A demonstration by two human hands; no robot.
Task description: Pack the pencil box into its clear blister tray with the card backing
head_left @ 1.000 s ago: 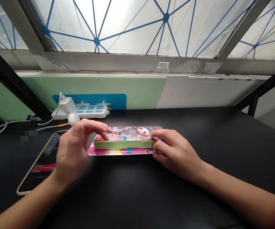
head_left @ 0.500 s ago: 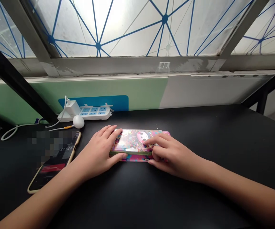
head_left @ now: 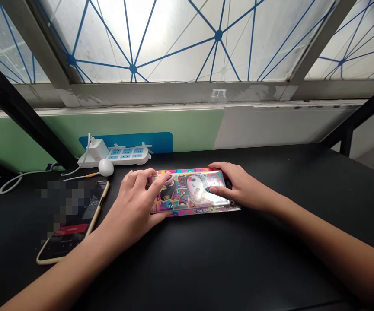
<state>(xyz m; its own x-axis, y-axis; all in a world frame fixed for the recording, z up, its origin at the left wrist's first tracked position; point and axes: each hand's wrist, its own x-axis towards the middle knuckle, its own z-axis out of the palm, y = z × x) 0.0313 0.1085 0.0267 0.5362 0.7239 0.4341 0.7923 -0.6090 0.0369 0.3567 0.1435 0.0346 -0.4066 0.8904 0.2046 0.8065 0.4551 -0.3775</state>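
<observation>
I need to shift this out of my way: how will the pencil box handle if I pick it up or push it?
The pencil box looks fairly stiff, as it stays flat and straight-edged under the left hand and right hand. Its glossy cover may feel slippery. Lying flat, it seems unlikely to roll or tip.

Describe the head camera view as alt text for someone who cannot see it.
The person's left hand and right hand rest on a flat, glossy, pink cartoon-printed pencil box on a black table. Beside the left hand lies a smartphone in a tan case, with a white power strip beyond it.
</observation>
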